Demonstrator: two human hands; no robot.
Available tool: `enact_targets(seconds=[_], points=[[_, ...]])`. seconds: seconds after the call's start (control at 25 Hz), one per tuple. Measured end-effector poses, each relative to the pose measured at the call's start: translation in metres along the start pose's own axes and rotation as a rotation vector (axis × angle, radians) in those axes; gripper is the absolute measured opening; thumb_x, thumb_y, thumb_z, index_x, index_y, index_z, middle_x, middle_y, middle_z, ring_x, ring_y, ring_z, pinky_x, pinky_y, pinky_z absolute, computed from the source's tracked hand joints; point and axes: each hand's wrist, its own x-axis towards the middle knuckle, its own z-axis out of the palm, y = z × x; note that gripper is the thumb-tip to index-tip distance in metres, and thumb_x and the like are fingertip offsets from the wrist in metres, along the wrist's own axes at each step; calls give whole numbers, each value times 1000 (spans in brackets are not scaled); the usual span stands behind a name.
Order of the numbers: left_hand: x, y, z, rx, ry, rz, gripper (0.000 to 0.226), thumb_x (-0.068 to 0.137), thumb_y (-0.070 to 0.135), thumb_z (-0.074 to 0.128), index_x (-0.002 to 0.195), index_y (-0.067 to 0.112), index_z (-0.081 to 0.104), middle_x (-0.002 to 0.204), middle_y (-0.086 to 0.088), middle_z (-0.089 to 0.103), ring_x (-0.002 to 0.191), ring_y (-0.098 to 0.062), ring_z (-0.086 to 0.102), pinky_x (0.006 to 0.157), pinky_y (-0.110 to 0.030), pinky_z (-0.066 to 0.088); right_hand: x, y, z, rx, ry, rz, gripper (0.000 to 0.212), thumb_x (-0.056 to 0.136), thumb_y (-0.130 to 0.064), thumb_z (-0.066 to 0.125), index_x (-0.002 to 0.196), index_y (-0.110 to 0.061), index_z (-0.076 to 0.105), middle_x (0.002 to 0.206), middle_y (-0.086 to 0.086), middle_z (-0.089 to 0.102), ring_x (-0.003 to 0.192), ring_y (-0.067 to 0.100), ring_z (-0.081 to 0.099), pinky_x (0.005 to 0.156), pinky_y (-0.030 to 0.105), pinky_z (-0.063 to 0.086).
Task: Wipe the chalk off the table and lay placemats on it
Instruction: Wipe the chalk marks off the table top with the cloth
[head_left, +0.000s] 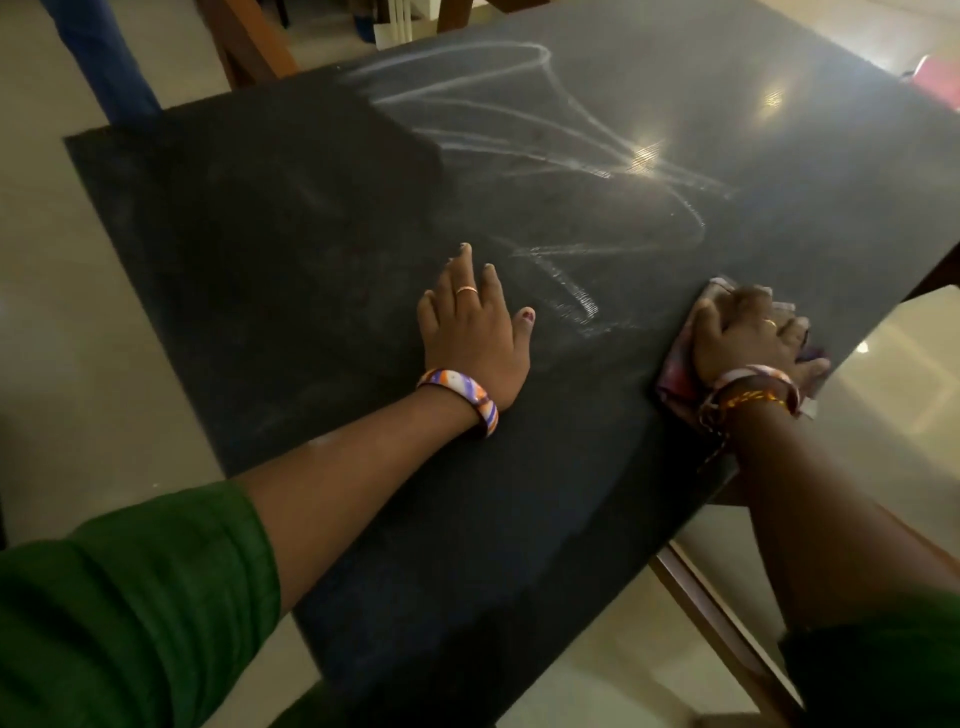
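Wiping stage, partly complete. Dark matte rectangular worktop (322, 218) seen from above, its near and left portions largely free of marks apart from faint smears. White chalk scribbles (561, 156), looping lines, remaining over the middle and far portions, with a short thick stroke just beside the left hand. Left hand (470, 322) laid flat on the worktop, fingers straight and spread, holding nothing, apparently bracing. Right hand (748, 338) pressed down on a crumpled pinkish-purple cloth (675, 379) at the right edge of the worktop, fingers curled over the fabric, cloth partly overhanging the edge. Striped bangle (460, 397) on the left wrist; green sleeves (130, 613) on both arms. No placemats visible anywhere in view. Judged progress: perhaps under half of the chalk removed; remaining strokes yet to be wiped, then all placemat laying still outstanding.
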Motion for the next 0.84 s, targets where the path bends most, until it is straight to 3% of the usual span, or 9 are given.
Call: enact_targets(seconds=[0.08, 0.16, 0.24, 0.32, 0.44, 0.52, 0.6, 0.72, 0.84], points=[[-2, 6, 6, 2, 17, -39, 63, 98, 42, 30, 149, 10, 13, 157, -9, -7, 145, -25, -1, 115, -44, 5, -11, -1, -3, 31, -26, -38, 62, 97, -50, 25, 150, -20, 11, 159, 11, 7, 146, 32, -1, 110, 65, -3], [-7, 15, 12, 1, 35, -38, 63, 97, 41, 31, 149, 10, 12, 157, -9, -8, 145, -25, -1, 115, -45, 5, -56, -3, 8, 5, -55, -193, 59, 96, -54, 26, 148, -29, 15, 159, 3, 4, 146, 31, -3, 110, 65, -5], [-11, 30, 19, 7, 36, 7, 61, 97, 39, 32, 149, 12, 13, 157, -8, -6, 145, -24, 0, 115, -45, 5, -98, -1, 18, -55, -85, -340, 58, 94, -59, 28, 146, -37, 17, 159, -4, 1, 146, 29, -4, 110, 61, -8], [-10, 50, 28, 15, 23, 108, 56, 97, 37, 33, 147, 14, 21, 158, -8, 1, 145, -24, 2, 114, -45, 7, -84, 7, 17, -58, -93, -436, 55, 94, -59, 28, 144, -39, 23, 159, -7, 4, 146, 28, -3, 110, 60, -9], [-11, 76, 38, 33, 71, 351, 41, 91, 32, 39, 124, 16, 57, 150, -11, 32, 141, -29, 23, 107, -42, 16, 11, 28, 0, -15, -45, -356, 51, 96, -55, 28, 143, -35, 28, 159, -7, 8, 146, 28, 0, 110, 64, -6], [-15, 89, 48, 73, 125, 439, 35, 83, 30, 48, 111, 18, 67, 140, -11, 47, 134, -31, 38, 101, -37, 17, 91, 45, -16, 32, -18, -207, 55, 95, -54, 27, 145, -30, 29, 159, -5, 11, 146, 29, 1, 108, 67, -3], [-17, 102, 56, 46, 125, 435, 34, 82, 30, 50, 109, 19, 68, 136, -8, 53, 130, -29, 43, 100, -35, 20, 137, 58, -27, 80, 4, -107, 58, 95, -53, 27, 146, -28, 28, 158, -4, 13, 146, 30, 2, 106, 69, -1], [-16, 128, 62, 56, 148, 414, 36, 83, 32, 44, 104, 20, 70, 126, -4, 61, 121, -25, 53, 97, -32, 23, 114, 73, -26, 136, -30, -210, 55, 95, -53, 30, 147, -35, 23, 159, -7, 7, 146, 28, -4, 105, 71, -1], [0, 153, 72, 61, 119, 448, 33, 83, 29, 45, 100, 18, 71, 119, -3, 66, 113, -24, 60, 93, -31, 26, 62, 101, -7, 212, -21, -443, 52, 96, -50, 35, 146, -34, 29, 158, -8, 13, 146, 27, -3, 112, 57, 10]])
